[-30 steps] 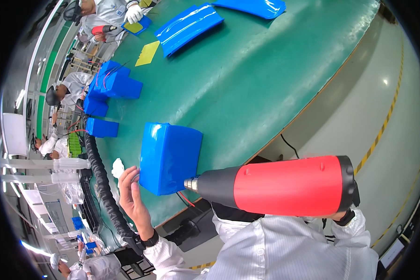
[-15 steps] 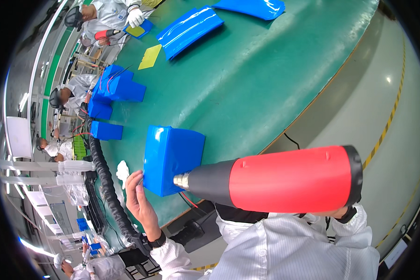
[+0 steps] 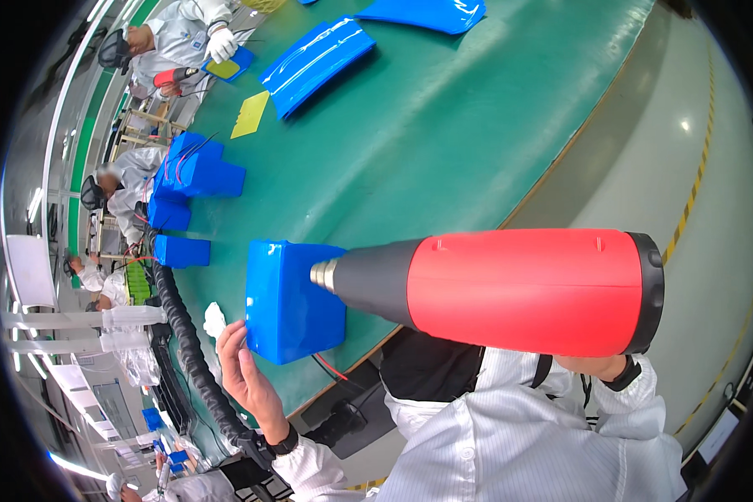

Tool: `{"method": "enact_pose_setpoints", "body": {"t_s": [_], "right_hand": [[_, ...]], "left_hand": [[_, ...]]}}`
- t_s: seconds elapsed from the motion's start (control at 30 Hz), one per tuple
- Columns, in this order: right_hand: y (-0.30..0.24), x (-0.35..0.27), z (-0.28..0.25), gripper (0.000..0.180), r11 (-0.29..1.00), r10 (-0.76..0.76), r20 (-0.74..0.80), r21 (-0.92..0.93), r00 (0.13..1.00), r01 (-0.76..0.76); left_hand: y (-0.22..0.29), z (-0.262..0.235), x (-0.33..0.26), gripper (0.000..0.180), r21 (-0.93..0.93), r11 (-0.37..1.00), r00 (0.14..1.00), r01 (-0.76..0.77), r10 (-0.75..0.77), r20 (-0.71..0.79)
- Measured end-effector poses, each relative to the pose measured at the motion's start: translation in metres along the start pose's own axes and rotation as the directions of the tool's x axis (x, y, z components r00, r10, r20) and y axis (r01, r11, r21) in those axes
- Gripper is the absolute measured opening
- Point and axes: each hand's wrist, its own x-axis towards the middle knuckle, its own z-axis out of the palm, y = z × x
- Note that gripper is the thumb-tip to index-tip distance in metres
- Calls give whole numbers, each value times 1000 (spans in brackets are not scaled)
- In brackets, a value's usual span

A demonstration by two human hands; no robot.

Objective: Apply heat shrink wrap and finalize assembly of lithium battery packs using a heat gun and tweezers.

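Observation:
A red and black heat gun point(image 3: 523, 289) lies across the view, its metal nozzle just over the right part of a block wrapped in glossy blue film point(image 3: 289, 314). My right hand point(image 3: 594, 366) grips the heat gun from below; its fingers are mostly hidden behind the red body. Beside the block's left side is my left hand point(image 3: 249, 381), fingers stretched out. Its fingertips are at the block's edge, and I cannot tell whether they press on it. A red wire point(image 3: 332, 366) comes out at the near end of the block, which stands on the green table point(image 3: 410, 159).
More blue wrapped blocks point(image 3: 201, 167) with wires stand at the left. Blue film sleeves point(image 3: 318, 67) and a yellow sheet point(image 3: 250, 115) lie farther off. A ribbed black hose point(image 3: 184, 322) runs along the left edge. A co-worker's gloved hand point(image 3: 222, 44) is at the far left.
The heat gun's nozzle has shifted toward the far end of the block. My left hand stays beside the block, fingers still extended. The whole view has shifted slightly.

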Motion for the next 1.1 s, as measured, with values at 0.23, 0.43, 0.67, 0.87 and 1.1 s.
{"method": "enact_pose_setpoints", "body": {"t_s": [0.23, 0.43, 0.67, 0.87, 1.1], "right_hand": [[-11, 22, 3, 44, 1000, -20, -147, -5, 989, 19], [-16, 37, -1, 34, 996, -66, -139, 50, 988, 74], [-18, 41, 4, 30, 969, -12, -176, 240, 984, 55], [-10, 31, 15, 37, 986, 4, -177, 166, 984, 26], [-9, 39, 12, 38, 991, 39, -153, 129, 987, -19]], "left_hand": [[7, 5, -1, 30, 92, 995, 998, -49, 46, 33], [14, 7, -1, 34, 113, 993, 997, -46, 39, 61], [20, 13, 3, 38, 183, 977, 986, -112, 87, 139], [30, 20, 7, 40, 315, 933, 971, -176, 112, 210], [32, 21, 7, 40, 311, 939, 977, -150, 93, 191]]}}
